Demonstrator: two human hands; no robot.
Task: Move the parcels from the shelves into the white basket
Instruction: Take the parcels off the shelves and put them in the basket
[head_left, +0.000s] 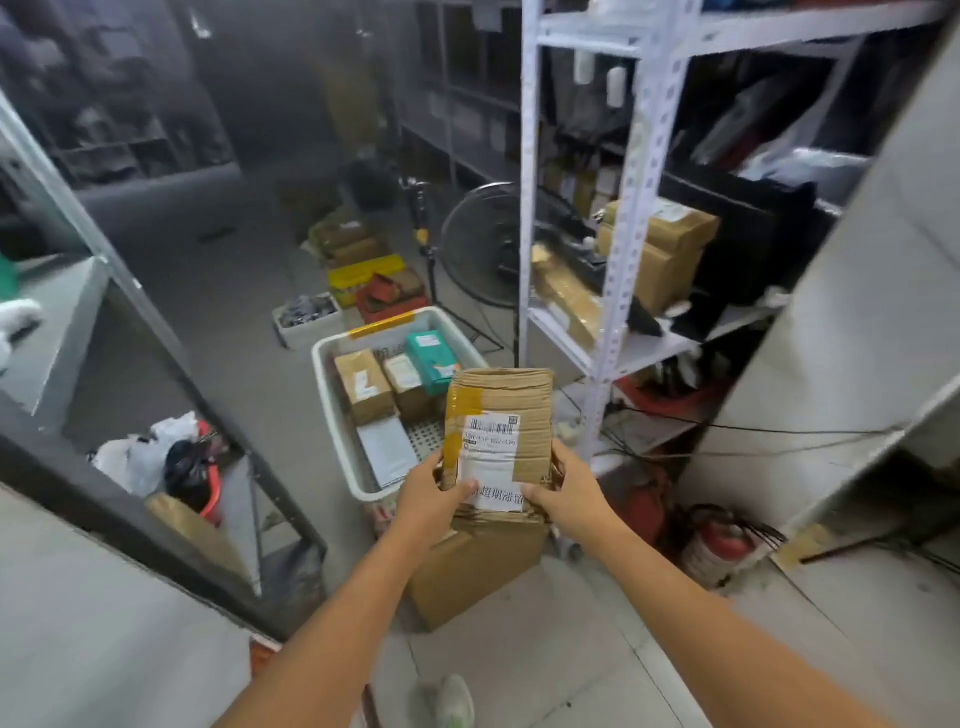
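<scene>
1. In front of you, above the floor and at the near right corner of the white basket (330, 415), is the cardboard parcel (498, 400), held flat with its white shipping label (491, 441) facing up.
2. Your left hand (428, 501) grips the parcel's near left corner, thumb pressed on the label's lower edge. The fingers curl out of sight underneath.
3. Your right hand (569, 493) clamps the near right corner the same way, thumb on top.
4. The parcel's far end overlaps the basket's right rim from this view; whether it touches the rim cannot be told.
5. Inside the basket lie two brown boxes (363, 387) side by side, a teal packet (431, 361) at the far right and a grey mailer (387, 449) on the perforated bottom.
6. Directly below your hands a larger cardboard box (478, 571) stands on the tiled floor.
7. To your right rises the white shelf unit (618, 260), with brown parcels (660, 249) on its middle shelf.
8. A floor fan (480, 244) stands behind the basket; a red fire extinguisher (719, 540) lies low on the right, and plastic bags (140, 457) sit under the shelving on your left.
</scene>
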